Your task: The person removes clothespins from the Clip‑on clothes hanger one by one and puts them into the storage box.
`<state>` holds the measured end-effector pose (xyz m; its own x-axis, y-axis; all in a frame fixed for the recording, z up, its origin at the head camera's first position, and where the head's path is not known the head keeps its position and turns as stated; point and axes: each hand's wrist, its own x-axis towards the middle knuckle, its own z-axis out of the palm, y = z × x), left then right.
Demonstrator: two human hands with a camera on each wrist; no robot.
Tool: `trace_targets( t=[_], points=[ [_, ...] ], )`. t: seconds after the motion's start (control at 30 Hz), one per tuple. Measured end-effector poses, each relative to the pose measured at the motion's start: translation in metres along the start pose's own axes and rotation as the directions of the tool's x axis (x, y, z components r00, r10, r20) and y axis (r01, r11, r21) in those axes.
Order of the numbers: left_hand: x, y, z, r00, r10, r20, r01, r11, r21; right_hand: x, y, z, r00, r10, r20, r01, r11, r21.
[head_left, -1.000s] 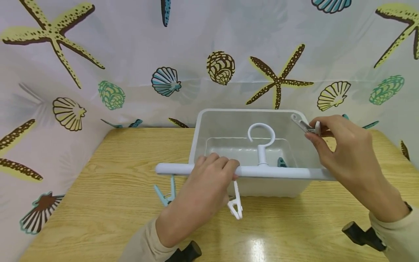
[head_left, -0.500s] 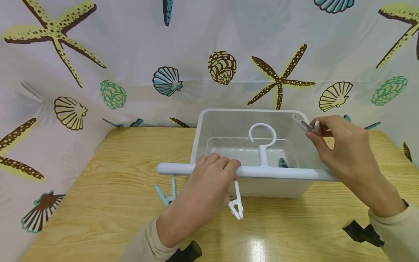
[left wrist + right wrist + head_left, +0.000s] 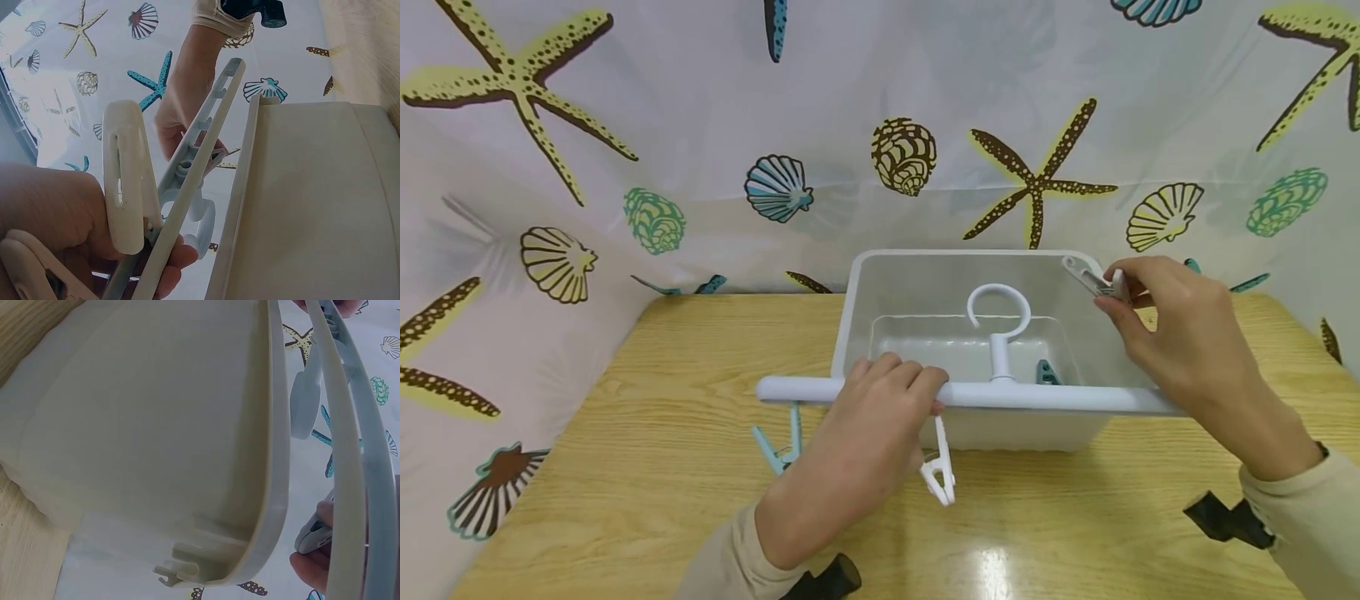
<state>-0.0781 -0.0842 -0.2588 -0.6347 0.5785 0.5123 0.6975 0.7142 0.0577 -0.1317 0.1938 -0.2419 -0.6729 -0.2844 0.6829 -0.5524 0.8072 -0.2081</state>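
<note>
A white hanger bar (image 3: 1052, 398) with a round hook (image 3: 1000, 292) lies across the front of the bin in the head view. My left hand (image 3: 868, 450) grips the bar left of its middle. Below the bar hang a light blue clothespin (image 3: 793, 450) and a white clothespin (image 3: 942, 471), one on each side of that hand. Over the bin's right rim my right hand (image 3: 1195, 342) pinches a pale clothespin (image 3: 1082, 273) between thumb and fingers. In the left wrist view, open slots show along the hanger's underside (image 3: 206, 122).
The whitish plastic bin (image 3: 848, 333) stands on the wood-grain table (image 3: 700, 400). Inside it, a dark teal clothespin (image 3: 1047, 372) lies toward the right. A curtain (image 3: 835, 83) printed with starfish and shells hangs behind the table.
My right hand and wrist have risen slightly, with the pale clothespin still pinched. The left hand keeps its grip on the hanger bar.
</note>
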Motion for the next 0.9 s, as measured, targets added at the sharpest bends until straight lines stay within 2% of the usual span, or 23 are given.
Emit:
trace_targets(
  t=[0.63,0.8,0.9],
  points=[
    [0.000,0.000,-0.001,1.000,-0.008,0.010,0.008,1.000,-0.012,0.008,0.004,0.004,0.999,-0.013,0.037,0.014,1.000,-0.014],
    [-0.001,0.000,-0.002,1.000,-0.005,0.004,0.005,1.000,-0.007,0.013,0.005,0.007,0.996,0.023,0.086,-0.023,1.000,0.002],
    [-0.001,0.000,-0.002,1.000,-0.003,0.000,0.003,1.000,-0.007,0.018,0.004,0.007,0.996,0.030,0.087,-0.031,0.999,0.012]
  ],
)
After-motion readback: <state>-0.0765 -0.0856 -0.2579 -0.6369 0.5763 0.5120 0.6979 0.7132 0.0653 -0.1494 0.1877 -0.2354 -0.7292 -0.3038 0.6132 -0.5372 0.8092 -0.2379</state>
